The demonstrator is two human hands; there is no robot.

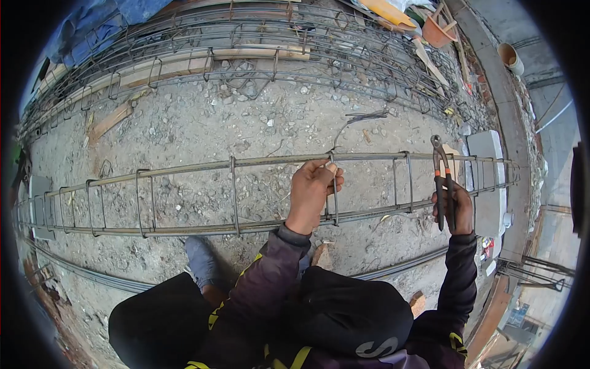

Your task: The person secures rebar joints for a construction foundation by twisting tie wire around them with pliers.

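A long rebar cage (276, 161) of ridged bars and square stirrups lies across in front of me. My left hand (313, 192) is closed in a pinch at its far bar, beside a stirrup. A thin tie wire (339, 134) rises from that joint towards a small bundle of dark wires (367, 116) on the ground. The wire's end at my fingertips is partly hidden. In my right hand (458, 209) is a pair of end-cutting pincers (437, 157) with black and orange handles, jaws pointing away from me, near the cage's right part.
Pale blocks (485, 150) support the cage's right end. More rebar cages (258, 31) and timber planks (264, 53) lie at the back. An orange bucket (436, 34) stands at the back right. Loose bars (399, 262) run near my feet over gravelly ground.
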